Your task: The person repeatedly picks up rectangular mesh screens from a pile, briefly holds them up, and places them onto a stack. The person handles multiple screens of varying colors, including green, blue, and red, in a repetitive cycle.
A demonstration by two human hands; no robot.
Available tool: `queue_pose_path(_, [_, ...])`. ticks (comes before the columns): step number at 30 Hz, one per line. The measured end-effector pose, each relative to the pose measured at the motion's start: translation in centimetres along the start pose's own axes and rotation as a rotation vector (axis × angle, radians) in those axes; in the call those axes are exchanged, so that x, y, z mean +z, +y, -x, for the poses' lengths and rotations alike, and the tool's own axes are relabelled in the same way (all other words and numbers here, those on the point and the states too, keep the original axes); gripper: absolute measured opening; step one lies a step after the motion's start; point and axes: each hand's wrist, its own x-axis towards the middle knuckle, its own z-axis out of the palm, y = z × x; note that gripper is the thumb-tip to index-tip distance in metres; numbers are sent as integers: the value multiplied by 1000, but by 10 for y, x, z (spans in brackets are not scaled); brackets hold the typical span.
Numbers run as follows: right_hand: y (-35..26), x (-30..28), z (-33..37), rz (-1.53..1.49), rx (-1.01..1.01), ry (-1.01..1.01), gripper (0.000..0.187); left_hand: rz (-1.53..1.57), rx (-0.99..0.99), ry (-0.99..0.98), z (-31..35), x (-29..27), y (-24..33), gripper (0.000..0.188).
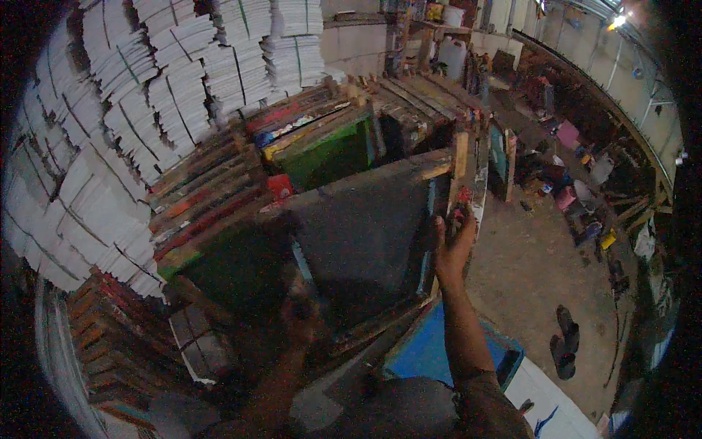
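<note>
A large wooden-framed screen with a dark grey mesh panel stands tilted in front of me, with pale blue strips along its sides. My right hand is closed on the right side of this screen frame, below a bare wooden bar. In shadow by the lower left side of the same panel is my left hand; its fingers are blurred, so its grip is unclear. Behind the grey panel, a dark green screen shows at the left, and a brighter green screen stands farther back.
Several wooden frames stand in a row behind. Tied stacks of white sheets rise at the left. A blue panel lies under my right forearm. On the floor at the right are dark sandals and scattered clutter.
</note>
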Motion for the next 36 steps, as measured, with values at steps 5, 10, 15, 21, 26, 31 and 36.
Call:
queue_pose_path(5, [1,31,3,-165,113,-172,52,-36,73,72,-10,-25,-1,50])
queue_pose_path(10, [16,52,-14,44,-37,-255,33,-204,-104,169,-24,-20,16,49])
queue_pose_path(15, [15,69,-22,184,26,-238,34,-321,33,106,-53,-12,9,41])
queue_pose_path(21, [88,85,-34,104,-59,-191,45,-86,-30,99,-62,14,6,33])
queue_pose_path(26, [90,84,-40,128,-103,-242,47,-190,-31,46,-73,22,21,35])
queue_pose_path(31, [58,82,-49,170,-54,-221,51,-191,69,85,-84,14,15,36])
queue_pose_path(36, [-8,62,-53,-327,29,-404,64,48,-11,128,-100,-19,91,40])
